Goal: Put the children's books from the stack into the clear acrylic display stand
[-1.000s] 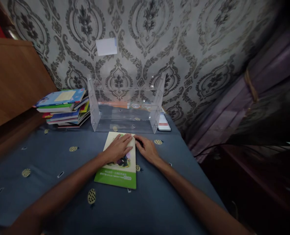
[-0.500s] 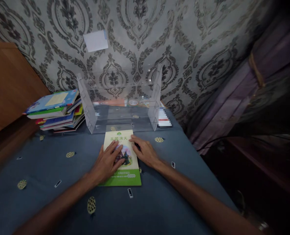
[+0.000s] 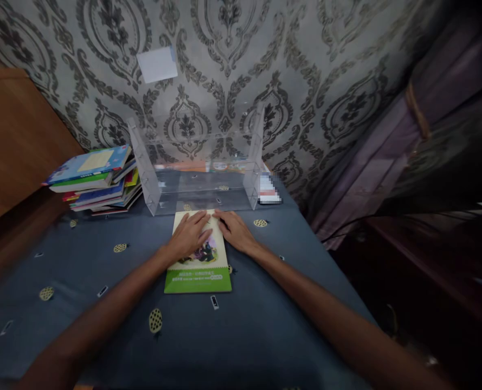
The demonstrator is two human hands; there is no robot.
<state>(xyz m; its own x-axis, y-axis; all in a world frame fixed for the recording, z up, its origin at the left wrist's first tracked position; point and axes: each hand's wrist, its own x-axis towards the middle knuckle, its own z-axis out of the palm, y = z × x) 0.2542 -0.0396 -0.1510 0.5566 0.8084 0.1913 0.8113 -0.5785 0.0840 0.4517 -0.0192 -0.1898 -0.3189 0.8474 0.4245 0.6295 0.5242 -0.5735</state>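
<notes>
— While both palms lie flat, look where the green-and-cream book (image 3: pixel 198 273) sits: centre of the frame on the blue tabletop (image 3: pixel 289 325), its far short edge just beside the open front of the clear acrylic rack (image 3: pixel 200 181).
— And its long axis?
— Straight up the frame, green band towards the bottom edge, top end pointing into the rack. The book runs from under the fingers back down towards the person.
— The fingers themselves?
— Left hand (image 3: pixel 190 234) is spread wide, fingers stretched flat on the upper cover, gripping nothing. Right hand (image 3: pixel 235 232) is just as flat and loose, on the book's upper right corner, its heel off on the tabletop. Left is the one more squarely on the book.
— Anything changed?
— Yes! Half a second ago the left hand lay lower on the cover and the title showed above it. Now it has slid up and the title is hidden under the fingers.
— Surroundings?
— Stack of books (image 3: pixel 96 181) left of the rack, white note (image 3: pixel 157 64) on the patterned wall (image 3: pixel 306 65) at upper left, curtain (image 3: pixel 407 135) at right.
</notes>
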